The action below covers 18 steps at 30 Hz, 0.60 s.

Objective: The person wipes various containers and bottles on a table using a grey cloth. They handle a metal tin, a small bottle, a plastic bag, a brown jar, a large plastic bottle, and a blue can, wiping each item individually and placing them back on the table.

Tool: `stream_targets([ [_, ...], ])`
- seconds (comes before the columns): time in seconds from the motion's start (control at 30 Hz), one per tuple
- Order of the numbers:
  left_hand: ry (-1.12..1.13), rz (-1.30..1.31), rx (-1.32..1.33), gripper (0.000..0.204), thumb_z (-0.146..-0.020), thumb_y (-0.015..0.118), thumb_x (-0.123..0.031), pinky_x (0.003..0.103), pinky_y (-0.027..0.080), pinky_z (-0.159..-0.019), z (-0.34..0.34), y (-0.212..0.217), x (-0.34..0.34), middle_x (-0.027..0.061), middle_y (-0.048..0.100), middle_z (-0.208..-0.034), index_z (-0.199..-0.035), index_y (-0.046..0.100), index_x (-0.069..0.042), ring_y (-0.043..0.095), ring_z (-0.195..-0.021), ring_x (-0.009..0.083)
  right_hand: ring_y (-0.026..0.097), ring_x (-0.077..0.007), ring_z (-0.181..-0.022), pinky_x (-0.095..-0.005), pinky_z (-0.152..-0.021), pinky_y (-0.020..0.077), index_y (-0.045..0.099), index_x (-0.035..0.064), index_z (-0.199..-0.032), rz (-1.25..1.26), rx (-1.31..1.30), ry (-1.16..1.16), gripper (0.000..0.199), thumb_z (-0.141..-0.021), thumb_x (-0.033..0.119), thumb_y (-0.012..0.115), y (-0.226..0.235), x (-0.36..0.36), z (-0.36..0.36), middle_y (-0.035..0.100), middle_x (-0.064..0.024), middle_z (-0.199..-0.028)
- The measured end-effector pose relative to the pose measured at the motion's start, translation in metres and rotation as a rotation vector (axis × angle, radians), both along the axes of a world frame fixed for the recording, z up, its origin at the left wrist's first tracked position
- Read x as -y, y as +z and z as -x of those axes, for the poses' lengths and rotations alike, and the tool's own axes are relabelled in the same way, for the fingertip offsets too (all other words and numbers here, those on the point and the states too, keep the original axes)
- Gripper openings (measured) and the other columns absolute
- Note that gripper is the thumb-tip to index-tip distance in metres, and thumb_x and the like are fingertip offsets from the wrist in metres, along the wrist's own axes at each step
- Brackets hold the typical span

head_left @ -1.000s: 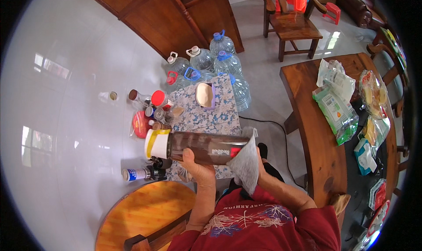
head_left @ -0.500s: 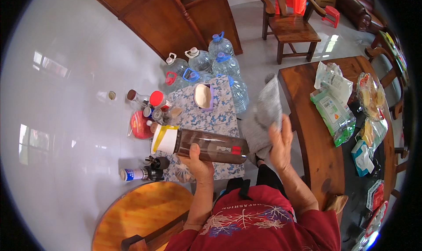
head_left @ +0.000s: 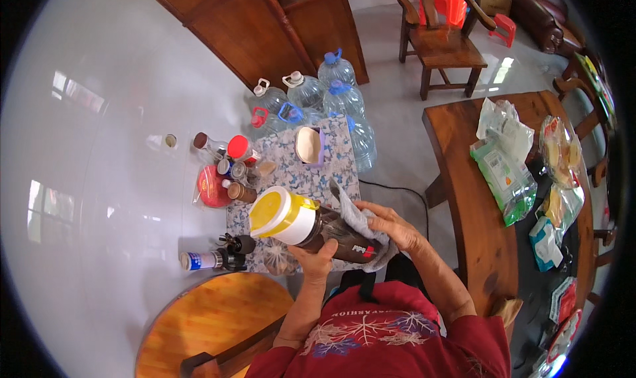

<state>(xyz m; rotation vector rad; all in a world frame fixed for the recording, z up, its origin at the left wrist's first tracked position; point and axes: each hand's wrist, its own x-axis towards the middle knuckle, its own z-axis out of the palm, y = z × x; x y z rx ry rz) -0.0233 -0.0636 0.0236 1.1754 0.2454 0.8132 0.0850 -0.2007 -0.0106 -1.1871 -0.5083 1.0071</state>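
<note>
A large dark see-through drinking bottle (head_left: 331, 231) with a white and yellow lid lies tilted across the front of me, lid toward the left. My left hand (head_left: 314, 261) is closed round its underside, thumb up along the body. Against the bottle's base end and upper side lies a grey cloth (head_left: 358, 217). My right hand (head_left: 392, 228) presses the cloth onto the bottle, fingers bent over it; part of the cloth hangs below the base. Beneath them stands a small table (head_left: 334, 136) with a blue-and-white floral cover.
Jars (head_left: 242, 149) and a red package (head_left: 213, 187) crowd the table's left side. Large water jugs (head_left: 341, 100) stand behind it. A round wooden stool top (head_left: 212, 318) is at lower left. To the right, a wooden table (head_left: 457, 172) carries bags and a tissue pack (head_left: 544, 242).
My right hand has brought the cloth down and left onto the bottle's base end. The bottle has turned, its lid now facing up more and its base lower.
</note>
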Motion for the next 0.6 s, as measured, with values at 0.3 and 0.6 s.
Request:
stream_targets([
  [0.3, -0.026, -0.557, -0.374, 0.069, -0.079, 0.066, -0.016, 0.040, 0.046, -0.091, 0.039, -0.132, -0.043, 0.0154, 0.048, -0.123, -0.134, 0.024, -0.005, 0.053, -0.110, 0.0245, 0.048, -0.0370, -0.113, -0.0412, -0.095, 0.0379, 0.051, 0.0001, -0.115, -0.237, 0.811, -0.415, 0.051, -0.070, 0.016, 0.066, 0.059, -0.026, 0.039, 0.047, -0.0246, -0.122],
  [0.6, -0.354, -0.329, -0.358, 0.070, -0.076, 0.072, -0.031, 0.037, 0.038, -0.098, 0.047, -0.085, -0.022, 0.0109, 0.049, -0.125, -0.130, 0.039, 0.000, 0.047, -0.116, 0.0239, 0.055, -0.0270, -0.105, -0.0331, -0.089, 0.0414, 0.051, 0.0037, -0.116, -0.299, 0.397, -0.218, 0.048, -0.076, 0.026, 0.065, 0.101, -0.038, 0.000, 0.059, -0.0158, -0.108],
])
